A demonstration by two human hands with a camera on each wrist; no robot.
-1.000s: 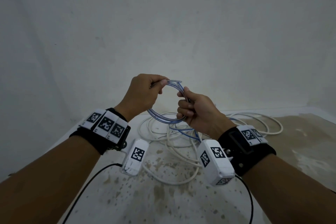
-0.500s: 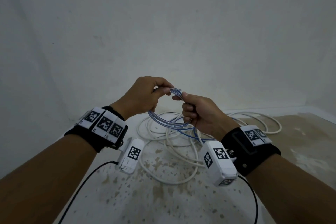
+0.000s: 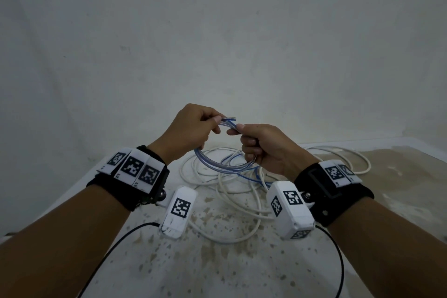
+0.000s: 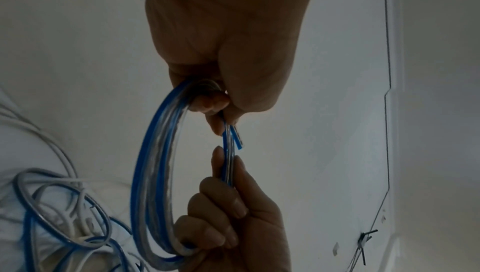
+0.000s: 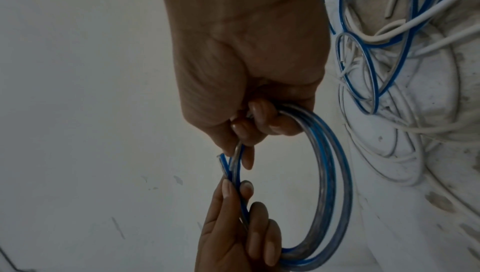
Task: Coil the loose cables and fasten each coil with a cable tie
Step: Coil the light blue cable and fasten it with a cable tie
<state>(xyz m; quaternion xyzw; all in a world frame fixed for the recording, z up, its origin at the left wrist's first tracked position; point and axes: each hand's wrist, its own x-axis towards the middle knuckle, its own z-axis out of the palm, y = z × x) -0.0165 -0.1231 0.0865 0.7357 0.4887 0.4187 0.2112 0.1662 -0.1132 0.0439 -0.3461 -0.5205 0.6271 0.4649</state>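
**Hands closed the blue-striped coil at its top**

Left hand [image 3: 191, 132]: thumb and forefinger pinched the top of the small coil of clear, blue-striped flat cable [image 3: 219, 167], the other fingers curled round its left side. Coil held in the air between both hands, above the heap on the floor. Against half a second earlier, the cut cable end [image 3: 229, 118] stood freer above the pinch and the hands sat marginally higher; winding looked finished, no tie fitted.

Right hand [image 3: 263, 150]: clenched round the coil's right side, thumb and forefinger on the same top strands.

Loose white round cables [image 3: 239, 203]: tangled on the stained white floor [image 3: 217, 268], with further blue-striped cable among them.

Views: the left wrist camera alone showed two thin dark cable ties [image 4: 362, 243] lying apart; the right wrist camera showed the heap's blue loops clearly.
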